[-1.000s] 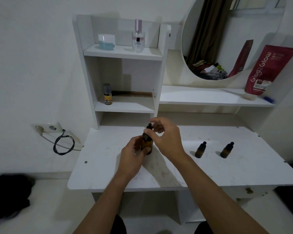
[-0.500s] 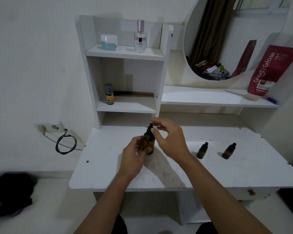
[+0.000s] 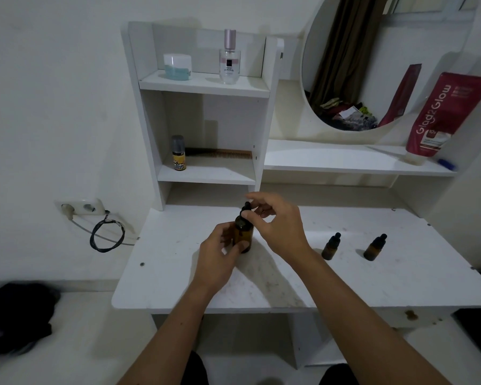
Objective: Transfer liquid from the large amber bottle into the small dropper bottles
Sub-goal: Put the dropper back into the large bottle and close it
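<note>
The large amber bottle [image 3: 244, 234] stands upright on the white desk [image 3: 358, 276], near the middle. My left hand [image 3: 219, 257] grips its body from the left and front. My right hand [image 3: 278, 224] pinches the black dropper cap [image 3: 246, 209] on top of it with thumb and fingers. Two small amber dropper bottles stand to the right with black caps on: one [image 3: 330, 246] close to my right wrist, the other [image 3: 375, 247] farther right.
A white shelf unit [image 3: 206, 87] rises behind the bottle, holding a jar, a perfume bottle [image 3: 229, 58], a small yellow-labelled bottle [image 3: 178, 157] and a comb. A round mirror and a red tube [image 3: 439, 118] are at the right. A wall socket with a looped cable [image 3: 106, 234] is at the left.
My hands stay on the large bottle; my right fingers have shifted slightly around the dropper cap. The camera view has drifted a little.
</note>
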